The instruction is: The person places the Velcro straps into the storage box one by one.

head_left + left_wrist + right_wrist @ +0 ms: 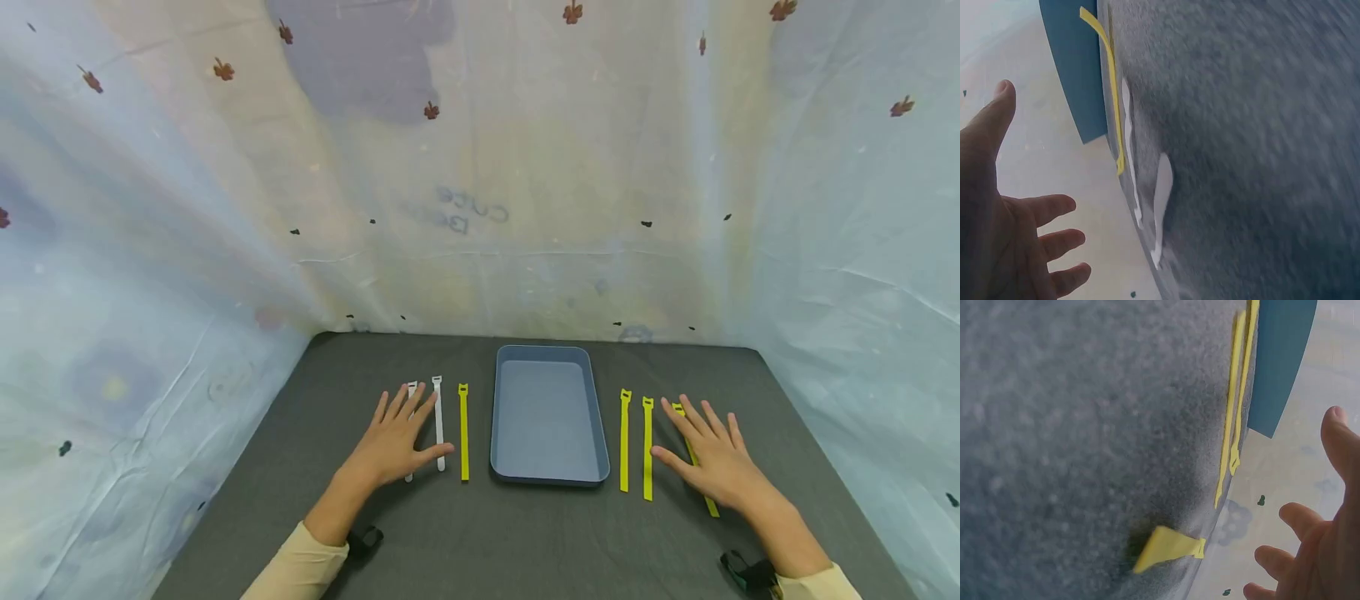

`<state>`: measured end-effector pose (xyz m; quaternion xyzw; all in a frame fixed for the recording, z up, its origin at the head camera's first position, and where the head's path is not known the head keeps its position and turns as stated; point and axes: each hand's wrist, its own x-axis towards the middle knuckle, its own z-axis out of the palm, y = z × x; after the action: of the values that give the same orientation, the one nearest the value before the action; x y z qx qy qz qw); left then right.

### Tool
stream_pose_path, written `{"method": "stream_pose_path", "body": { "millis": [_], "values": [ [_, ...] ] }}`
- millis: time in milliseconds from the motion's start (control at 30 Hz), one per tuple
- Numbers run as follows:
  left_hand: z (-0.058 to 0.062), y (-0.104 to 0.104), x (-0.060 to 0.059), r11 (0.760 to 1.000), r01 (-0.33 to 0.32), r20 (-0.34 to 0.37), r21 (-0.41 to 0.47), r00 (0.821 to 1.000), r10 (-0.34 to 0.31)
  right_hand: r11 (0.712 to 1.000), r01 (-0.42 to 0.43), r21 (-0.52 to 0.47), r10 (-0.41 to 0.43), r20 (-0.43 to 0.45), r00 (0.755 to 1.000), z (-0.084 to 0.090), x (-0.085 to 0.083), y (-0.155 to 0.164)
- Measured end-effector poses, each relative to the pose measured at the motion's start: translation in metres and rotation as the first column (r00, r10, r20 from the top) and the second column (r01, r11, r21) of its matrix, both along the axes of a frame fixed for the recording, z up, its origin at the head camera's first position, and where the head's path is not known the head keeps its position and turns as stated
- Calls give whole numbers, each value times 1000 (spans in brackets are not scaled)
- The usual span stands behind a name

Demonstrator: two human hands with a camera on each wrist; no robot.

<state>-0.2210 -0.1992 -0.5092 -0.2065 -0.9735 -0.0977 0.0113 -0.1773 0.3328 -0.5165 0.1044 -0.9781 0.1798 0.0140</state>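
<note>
On the dark mat (525, 533), left hand (393, 442) covers a white strap (410, 433), right hand (716, 458) a yellow strap (693, 458), each grip flat

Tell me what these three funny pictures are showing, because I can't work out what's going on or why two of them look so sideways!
These are a person's two bare hands, not a machine. The big picture comes from a camera on the person's head, looking down at a dark grey table. The two sideways pictures come from small cameras strapped to each wrist, so they tilt with the arms.

In the middle sits an empty blue tray. Left of it lie two white straps and one yellow strap. Right of it lie three yellow straps.

The left hand lies flat with fingers spread, over one white strap. The right hand lies flat over the outermost yellow strap. Neither hand holds anything.
</note>
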Motion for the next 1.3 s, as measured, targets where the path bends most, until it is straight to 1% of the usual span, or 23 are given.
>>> {"method": "stream_pose_path", "body": {
  "millis": [167, 367, 600, 733, 900, 1133, 1300],
  "values": [
    [0, 8, 0, 1000, 20, 2, 7, 1000, -20, 1000, 5, -3, -5, 7, 1000, 1, -3, 0],
    [-2, 19, -2, 998, 58, 14, -6, 998, -58, 1000, 2, -15, -1, 29, 1000, 1, -7, 4],
    [-4, 33, -3, 995, 95, 28, -16, 995, -94, 1000, 8, -13, -7, 31, 999, 0, -13, 6],
    [-4, 40, -3, 992, 125, 26, -22, 992, -124, 1000, 13, -14, -13, 31, 999, -1, -16, 8],
    [-4, 50, -1, 985, 172, 23, -26, 985, -171, 1000, 14, -4, -14, 38, 999, -6, -20, 12],
    [-6, 59, 0, 981, 195, 33, -12, 980, -195, 1000, 20, 0, -20, 48, 999, -10, -27, 19],
    [-6, 65, 0, 974, 228, 42, -5, 973, -227, 1000, 22, 6, -22, 52, 998, -10, -29, 21]
  ]
}}
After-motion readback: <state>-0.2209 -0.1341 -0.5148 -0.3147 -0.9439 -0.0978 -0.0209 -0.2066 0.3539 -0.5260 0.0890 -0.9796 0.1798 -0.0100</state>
